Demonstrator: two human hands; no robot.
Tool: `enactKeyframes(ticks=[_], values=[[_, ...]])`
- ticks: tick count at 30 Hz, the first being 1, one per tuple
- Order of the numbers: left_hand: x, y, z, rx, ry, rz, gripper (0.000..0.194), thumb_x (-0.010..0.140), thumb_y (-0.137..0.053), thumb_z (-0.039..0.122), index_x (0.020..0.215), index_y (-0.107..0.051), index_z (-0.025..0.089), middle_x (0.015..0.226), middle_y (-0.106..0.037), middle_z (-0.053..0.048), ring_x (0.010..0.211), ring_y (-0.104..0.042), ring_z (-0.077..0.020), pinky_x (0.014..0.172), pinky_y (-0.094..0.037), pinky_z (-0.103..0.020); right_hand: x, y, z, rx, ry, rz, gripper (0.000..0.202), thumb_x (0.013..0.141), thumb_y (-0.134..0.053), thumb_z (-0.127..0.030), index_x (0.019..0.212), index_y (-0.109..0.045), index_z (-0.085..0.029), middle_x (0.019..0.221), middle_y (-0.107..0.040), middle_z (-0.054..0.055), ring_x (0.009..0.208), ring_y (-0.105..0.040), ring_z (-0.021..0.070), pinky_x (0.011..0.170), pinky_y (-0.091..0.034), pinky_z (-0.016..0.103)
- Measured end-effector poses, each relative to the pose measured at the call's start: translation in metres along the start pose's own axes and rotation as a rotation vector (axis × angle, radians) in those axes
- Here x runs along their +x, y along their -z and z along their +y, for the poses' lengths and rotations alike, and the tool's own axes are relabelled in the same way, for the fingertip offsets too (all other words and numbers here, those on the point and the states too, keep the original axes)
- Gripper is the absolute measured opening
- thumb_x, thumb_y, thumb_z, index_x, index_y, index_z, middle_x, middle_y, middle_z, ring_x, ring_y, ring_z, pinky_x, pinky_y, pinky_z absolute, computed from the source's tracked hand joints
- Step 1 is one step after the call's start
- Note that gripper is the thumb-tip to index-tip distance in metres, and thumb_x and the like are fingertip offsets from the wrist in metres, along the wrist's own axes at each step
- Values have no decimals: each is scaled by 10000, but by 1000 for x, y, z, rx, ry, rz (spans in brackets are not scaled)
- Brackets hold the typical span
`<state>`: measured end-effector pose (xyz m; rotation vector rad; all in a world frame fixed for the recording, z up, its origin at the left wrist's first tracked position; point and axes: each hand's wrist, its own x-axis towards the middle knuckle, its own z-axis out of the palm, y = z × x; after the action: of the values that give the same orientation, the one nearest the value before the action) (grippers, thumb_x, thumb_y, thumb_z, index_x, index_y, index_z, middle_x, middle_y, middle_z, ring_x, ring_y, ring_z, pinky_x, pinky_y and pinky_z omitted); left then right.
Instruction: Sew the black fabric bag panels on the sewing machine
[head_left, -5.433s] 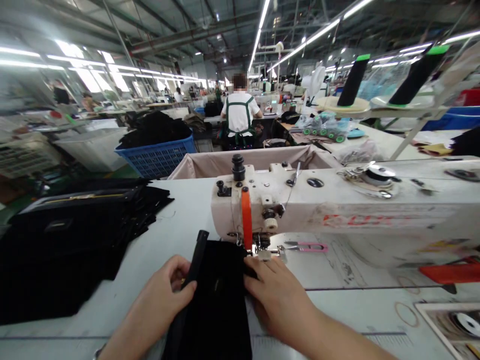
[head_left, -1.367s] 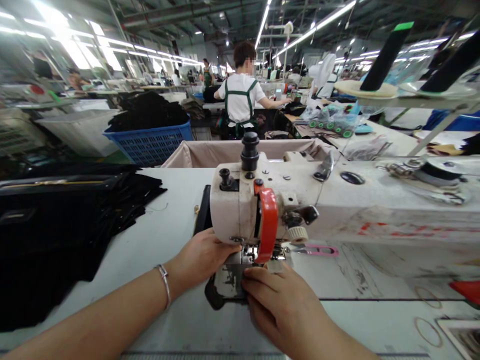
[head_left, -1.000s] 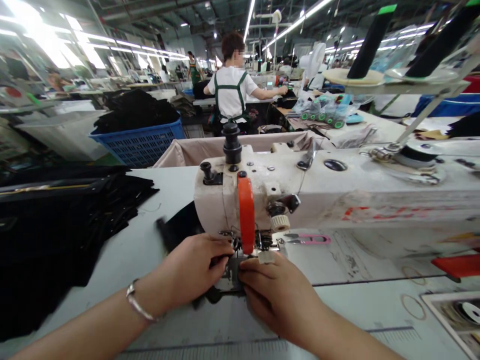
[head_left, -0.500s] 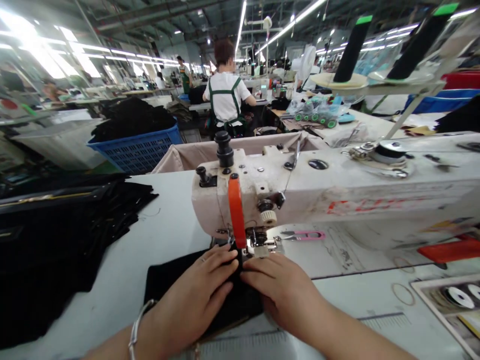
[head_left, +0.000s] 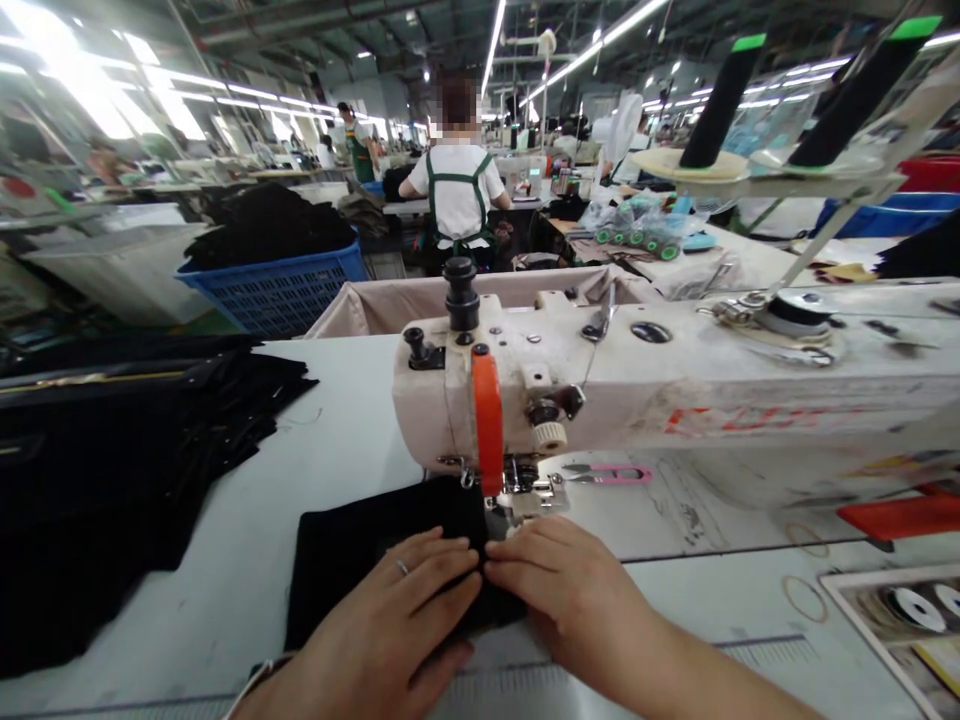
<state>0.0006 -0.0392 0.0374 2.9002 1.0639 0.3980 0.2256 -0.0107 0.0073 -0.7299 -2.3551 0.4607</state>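
Black fabric [head_left: 360, 550] slid nearer, both hands [head_left: 405, 620] flat, ungripping, its near edge hidden beneath.

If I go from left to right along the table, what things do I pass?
Pile of black cloth → black cloth piece under the left hand → right hand → pink snips → red part.

Room: a large factory hall with rows of work counters [head_left: 757, 262].
Ceiling: dark beams, long strip lights [head_left: 600, 45].
Left: bright windows [head_left: 150, 105], a blue basket [head_left: 277, 290] heaped with dark cloth.
Ahead: a person in a white shirt [head_left: 457, 195] seated, facing away.
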Motion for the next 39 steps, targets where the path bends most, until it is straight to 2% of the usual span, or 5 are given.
enactKeyframes(ticks=[5, 8, 12, 21, 39], values=[[-3, -9, 16, -28, 166, 104, 418, 739, -618, 149, 1157, -616, 144, 1185, -660, -85, 1082, -607, -250, 958, -543, -365, -1, 0, 0, 36, -68, -12, 274, 891, -448, -39, 983, -655, -193, 903, -669, 43, 899, -583, 188, 830, -476, 336], [-5, -14, 17, -46, 150, 132, 393, 767, -623, 196, 1157, -622, 147, 1199, -655, -88, 1108, -590, -253, 977, -526, -358, -1, 0, -1, 32, -86, -36, 282, 890, -444, -45, 1007, -648, -199, 923, -661, 49, 890, -574, 195, 826, -478, 345], [-3, -13, 8, -93, 79, 141, 352, 804, -579, 151, 1153, -623, 154, 1185, -660, -78, 1100, -587, -236, 978, -520, -366, -1, -1, -2, -54, -116, -21, 329, 858, -449, -19, 1081, -627, -183, 1053, -631, 81, 915, -544, 223, 803, -477, 379], [6, -8, -16, -206, 26, 56, 369, 821, -566, 111, 1186, -600, 152, 1200, -638, -89, 1138, -556, -220, 1013, -487, -387, 1, -6, 0, -106, -108, -39, 400, 822, -471, 7, 1156, -607, -165, 1054, -612, 99, 922, -522, 245, 799, -488, 414], [32, -16, -56, -123, 10, 134, 245, 861, -592, 183, 1099, -639, 151, 1111, -667, -97, 1078, -610, -230, 998, -497, -391, 10, -9, 2, -211, -239, -73, 487, 792, -454, -26, 1253, -542, -159, 1138, -561, 135, 1109, -467, 315, 877, -505, 499]])
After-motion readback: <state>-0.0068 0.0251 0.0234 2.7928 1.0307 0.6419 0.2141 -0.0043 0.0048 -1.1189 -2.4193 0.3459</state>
